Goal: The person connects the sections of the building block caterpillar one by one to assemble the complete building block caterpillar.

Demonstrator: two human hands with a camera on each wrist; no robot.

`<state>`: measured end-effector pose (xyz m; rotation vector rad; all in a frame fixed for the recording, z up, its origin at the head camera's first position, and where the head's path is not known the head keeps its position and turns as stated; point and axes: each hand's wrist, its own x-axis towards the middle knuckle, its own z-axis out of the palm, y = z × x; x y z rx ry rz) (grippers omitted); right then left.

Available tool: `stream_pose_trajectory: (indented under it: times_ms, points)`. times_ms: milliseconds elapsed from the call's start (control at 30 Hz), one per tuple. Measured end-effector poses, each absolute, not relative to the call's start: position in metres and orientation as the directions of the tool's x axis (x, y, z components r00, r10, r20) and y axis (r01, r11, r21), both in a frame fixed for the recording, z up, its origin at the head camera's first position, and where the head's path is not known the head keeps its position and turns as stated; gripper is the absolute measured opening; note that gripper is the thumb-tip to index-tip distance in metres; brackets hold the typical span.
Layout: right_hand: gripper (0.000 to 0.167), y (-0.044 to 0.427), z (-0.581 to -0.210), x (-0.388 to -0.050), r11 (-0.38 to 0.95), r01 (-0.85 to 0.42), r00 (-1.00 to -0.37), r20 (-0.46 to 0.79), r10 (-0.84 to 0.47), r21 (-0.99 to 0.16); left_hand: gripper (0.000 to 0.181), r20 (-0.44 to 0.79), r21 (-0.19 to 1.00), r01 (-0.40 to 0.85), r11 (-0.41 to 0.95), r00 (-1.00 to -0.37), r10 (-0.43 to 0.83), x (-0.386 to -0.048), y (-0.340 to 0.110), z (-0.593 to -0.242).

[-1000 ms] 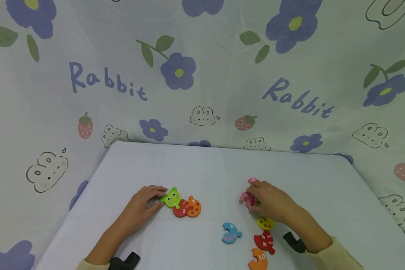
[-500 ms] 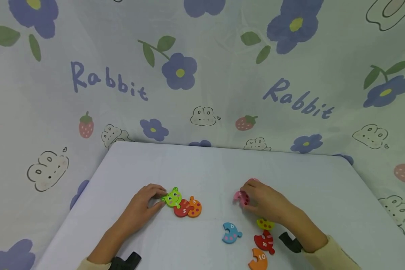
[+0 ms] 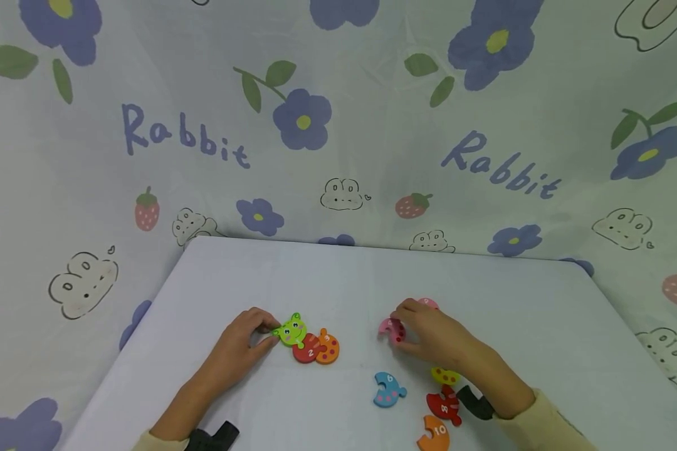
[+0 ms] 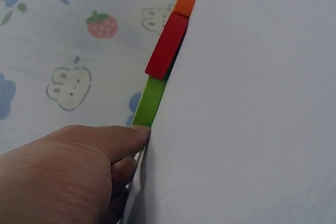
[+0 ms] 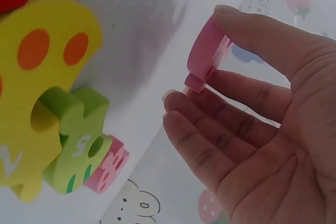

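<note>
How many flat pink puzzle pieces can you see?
2. One flat pink puzzle piece is pinched in the bare right hand; another flat pink puzzle piece, partly hidden, lies on the smooth white table beyond that hand. More may be hidden.

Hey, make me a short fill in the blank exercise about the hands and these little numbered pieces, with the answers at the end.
1. The left hand touches the smiling-face piece, whose color is ____.
2. The right hand holds a piece colored ____.
3. The red piece joined to the smiling-face piece bears the number ____.
4. The orange piece nearest the head view's bottom edge bears the number ____.

Missing words: green; pink; 2; 10.
</note>
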<state>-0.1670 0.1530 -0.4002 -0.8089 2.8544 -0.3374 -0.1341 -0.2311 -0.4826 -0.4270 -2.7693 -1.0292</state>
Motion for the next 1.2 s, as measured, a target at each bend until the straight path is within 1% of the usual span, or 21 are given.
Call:
stream_pose_trajectory:
  times_ms: [133, 233, 500, 733, 967, 1200]
  points:
    - [0.047, 0.147, -0.403, -0.168, 0.831, -0.491, -0.843, -0.098, -0.529, -0.260, 0.030, 0.235, 0.613, 0.303, 0.729, -0.952, 0.198, -0.133, -0.230, -0.483]
    - [0.048, 0.143, -0.403, -0.167, 0.821, -0.511, -0.833, -0.089, -0.546, -0.253, 0.031, 0.239, 0.609, 0.303, 0.733, -0.951, 0.194, -0.133, -0.229, -0.483]
    - [0.049, 0.134, -0.404, -0.167, 0.814, -0.536, -0.821, -0.086, -0.564, -0.223, 0.031, 0.266, 0.608, 0.326, 0.724, -0.943, 0.201, -0.133, -0.230, -0.483]
    - [0.048, 0.128, -0.406, -0.167, 0.791, -0.569, -0.799, -0.075, -0.597, -0.226, 0.034, 0.308, 0.607, 0.358, 0.709, -0.929, 0.205, -0.133, -0.230, -0.484]
    - [0.049, 0.122, -0.403, -0.167, 0.775, -0.588, -0.787, -0.057, -0.614, -0.232, 0.033, 0.283, 0.627, 0.340, 0.700, -0.938, 0.202, -0.132, -0.229, -0.483]
    - [0.048, 0.117, -0.405, -0.168, 0.761, -0.608, -0.772, -0.055, -0.633, -0.228, 0.033, 0.293, 0.626, 0.348, 0.698, -0.934, 0.203, -0.132, -0.229, -0.483]
